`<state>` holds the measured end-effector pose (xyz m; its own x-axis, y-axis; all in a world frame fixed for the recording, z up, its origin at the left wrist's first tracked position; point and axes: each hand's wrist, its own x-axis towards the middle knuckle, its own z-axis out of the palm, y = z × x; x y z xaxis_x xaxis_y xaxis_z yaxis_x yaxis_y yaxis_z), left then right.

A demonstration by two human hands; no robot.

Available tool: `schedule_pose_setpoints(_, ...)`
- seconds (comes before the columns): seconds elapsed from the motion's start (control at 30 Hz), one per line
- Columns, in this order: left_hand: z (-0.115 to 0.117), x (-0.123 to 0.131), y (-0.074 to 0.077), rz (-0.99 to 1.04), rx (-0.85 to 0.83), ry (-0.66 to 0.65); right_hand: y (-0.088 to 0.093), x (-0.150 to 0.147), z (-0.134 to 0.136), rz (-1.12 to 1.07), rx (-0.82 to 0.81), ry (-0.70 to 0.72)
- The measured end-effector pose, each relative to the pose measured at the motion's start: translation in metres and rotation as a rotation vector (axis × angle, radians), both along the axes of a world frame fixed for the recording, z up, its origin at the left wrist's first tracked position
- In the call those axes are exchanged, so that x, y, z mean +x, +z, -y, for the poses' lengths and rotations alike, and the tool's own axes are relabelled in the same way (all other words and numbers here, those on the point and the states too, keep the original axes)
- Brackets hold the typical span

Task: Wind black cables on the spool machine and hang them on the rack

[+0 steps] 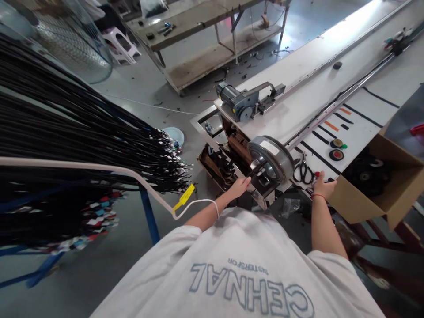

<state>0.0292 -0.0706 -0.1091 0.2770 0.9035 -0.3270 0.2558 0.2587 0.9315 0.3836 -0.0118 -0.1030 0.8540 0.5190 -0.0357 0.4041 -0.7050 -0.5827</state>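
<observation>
My left hand (241, 186) is closed, fingertips pressed together, at the near end of the machine bench. Just beyond the fingertips is a large grey wheel-shaped drum (271, 159) with a pale label; what the fingers hold is hidden. My right hand (324, 187) is curled at the bench edge, with small red and black bits showing at its fingers; I cannot make out what it grips. Black-handled scissors (304, 171) lie just left of it. Two tape rolls (337, 155) and several black and orange strips (331, 126) lie farther up the white bench top (318, 95).
An open cardboard box (351, 198) of dark rolls stands right of my right hand. A motor unit (235, 99) sits at the bench's left corner. Bundles of black cables (99, 132) hang on a blue rack (149, 216) to the left. Behind stands a worktable (195, 22).
</observation>
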Motion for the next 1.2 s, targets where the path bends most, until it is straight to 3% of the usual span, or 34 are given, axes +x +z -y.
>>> schedule_pose_setpoints(0.13, 0.0, 0.004, -0.003, 0.144, -0.148, 0.06, -0.002, 0.002, 0.0, -0.008, 0.02, 0.0)
schedule_pose_setpoints(0.47, 0.0, -0.001, 0.003, 0.146, -0.107, 0.047, -0.002, 0.0, -0.002, 0.008, 0.001, 0.003)
schedule_pose_setpoints(0.6, 0.015, -0.028, 0.005, 0.05, -0.042, -0.253, -0.001, 0.001, -0.001, 0.016, 0.007, 0.015)
schedule_pose_setpoints(0.67, 0.025, -0.042, 0.003, -0.058, -0.036, -0.321, -0.001, 0.002, -0.002, 0.01, -0.004, 0.009)
schedule_pose_setpoints(0.8, 0.034, -0.048, 0.002, -0.148, 0.054, -0.212, 0.001, 0.002, -0.002, -0.001, -0.033, 0.024)
schedule_pose_setpoints(1.2, 0.001, -0.026, 0.023, -0.07, 0.11, -0.103, 0.001, 0.001, -0.001, 0.007, -0.014, 0.033)
